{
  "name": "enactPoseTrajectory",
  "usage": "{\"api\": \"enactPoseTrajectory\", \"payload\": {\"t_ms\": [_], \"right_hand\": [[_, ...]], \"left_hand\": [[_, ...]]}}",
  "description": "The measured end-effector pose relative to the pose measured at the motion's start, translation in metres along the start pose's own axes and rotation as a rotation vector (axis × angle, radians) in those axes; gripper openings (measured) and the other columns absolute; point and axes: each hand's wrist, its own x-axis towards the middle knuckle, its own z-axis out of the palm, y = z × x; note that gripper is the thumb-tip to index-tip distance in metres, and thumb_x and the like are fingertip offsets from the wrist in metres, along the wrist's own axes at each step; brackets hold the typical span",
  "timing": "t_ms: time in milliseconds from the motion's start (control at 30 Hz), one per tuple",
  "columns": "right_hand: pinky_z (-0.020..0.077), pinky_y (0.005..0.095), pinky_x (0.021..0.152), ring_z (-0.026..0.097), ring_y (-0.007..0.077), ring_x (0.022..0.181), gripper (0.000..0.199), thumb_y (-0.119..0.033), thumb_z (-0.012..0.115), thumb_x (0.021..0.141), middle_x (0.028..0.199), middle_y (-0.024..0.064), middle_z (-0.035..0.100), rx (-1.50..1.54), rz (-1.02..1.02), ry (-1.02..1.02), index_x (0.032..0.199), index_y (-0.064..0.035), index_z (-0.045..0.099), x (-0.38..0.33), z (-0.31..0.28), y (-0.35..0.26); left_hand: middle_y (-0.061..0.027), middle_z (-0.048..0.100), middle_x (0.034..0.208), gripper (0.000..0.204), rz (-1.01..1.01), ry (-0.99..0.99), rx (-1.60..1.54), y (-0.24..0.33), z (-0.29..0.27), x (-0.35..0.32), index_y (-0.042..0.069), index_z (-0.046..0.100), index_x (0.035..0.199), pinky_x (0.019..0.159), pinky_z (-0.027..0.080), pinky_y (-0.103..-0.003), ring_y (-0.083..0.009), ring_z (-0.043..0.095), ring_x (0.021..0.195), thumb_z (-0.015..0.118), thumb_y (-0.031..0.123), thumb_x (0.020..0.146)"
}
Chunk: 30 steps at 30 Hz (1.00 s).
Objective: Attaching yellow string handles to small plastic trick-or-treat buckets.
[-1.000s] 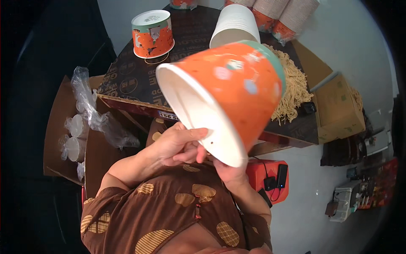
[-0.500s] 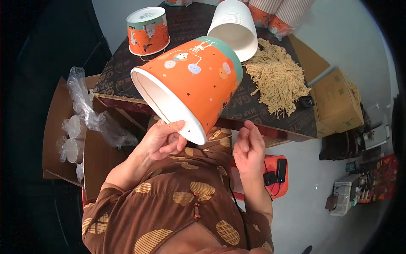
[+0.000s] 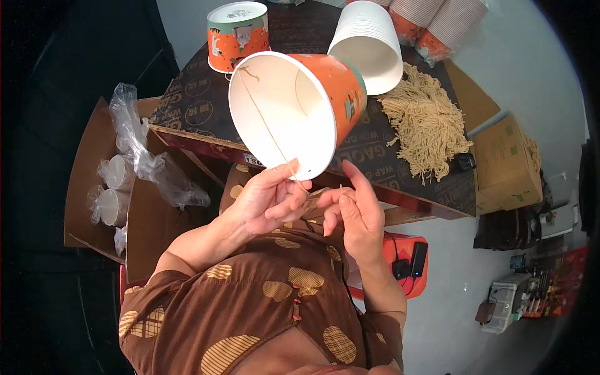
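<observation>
The tub [image 3: 347,94] in your left hand [image 3: 272,200] hid the bottom right of the far orange tub [image 3: 236,42]. The picture's top edge cut off the leaning tub stacks [image 3: 455,26]. You couldn't tell where the string [image 3: 269,129] ended near your right hand [image 3: 359,219].

Held bucket [image 3: 287,112]: paper, smooth, faint sheen inside. Cord [image 3: 269,128]: twisted fibre, matt. Cord heap [image 3: 425,122]: fibrous, rough to my eye. Tabletop [image 3: 187,128]: printed board, dark. Carton [image 3: 150,212]: matt cardboard. Wrap [image 3: 164,179]: clear plastic, glossy, crinkled. Blouse [image 3: 250,300]: soft-looking cloth.
</observation>
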Motion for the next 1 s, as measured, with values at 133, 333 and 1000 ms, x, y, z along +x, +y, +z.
{"api": "enactPoseTrajectory", "payload": {"t_ms": [133, 333, 1000], "right_hand": [[0.0489, 0.0219, 0.052, 0.055, 0.0092, 0.058, 0.025, -0.011, 0.044, 0.103, 0.100, 0.0170, 0.066, -0.088, 0.056, 0.039, 0.124, 0.0031, 0.039, 0.002, 0.003, -0.001], [0.0442, 0.0199, 0.052, 0.053, 0.0083, 0.057, 0.006, -0.004, 0.057, 0.096, 0.097, 0.0088, 0.065, -0.335, 0.002, 0.179, 0.099, 0.0013, 0.058, 0.009, 0.003, 0.005], [0.0380, 0.0239, 0.051, 0.048, 0.0084, 0.060, 0.010, 0.007, 0.070, 0.080, 0.077, 0.0034, 0.057, -0.639, -0.409, 0.328, 0.084, 0.0001, 0.064, 0.023, 0.018, 0.009]], "left_hand": [[-0.0069, 0.059, 0.059, 0.047, -0.018, -0.006, -0.068, -0.004, 0.002, 0.004, 0.004, 0.064, 0.087, 0.040, 0.025, -0.024, -0.0085, 0.026, 0.031, 0.039, 0.040, 0.104], [-0.0069, 0.058, 0.058, 0.046, -0.037, -0.034, -0.112, -0.010, -0.001, 0.007, 0.007, 0.065, 0.087, 0.041, 0.025, -0.024, -0.0092, 0.027, 0.032, 0.040, 0.042, 0.103], [-0.0006, 0.047, 0.048, 0.050, -0.028, -0.058, -0.159, -0.018, -0.001, 0.012, 0.008, 0.065, 0.088, 0.039, 0.027, -0.024, -0.0091, 0.023, 0.029, 0.032, 0.042, 0.105]]}}
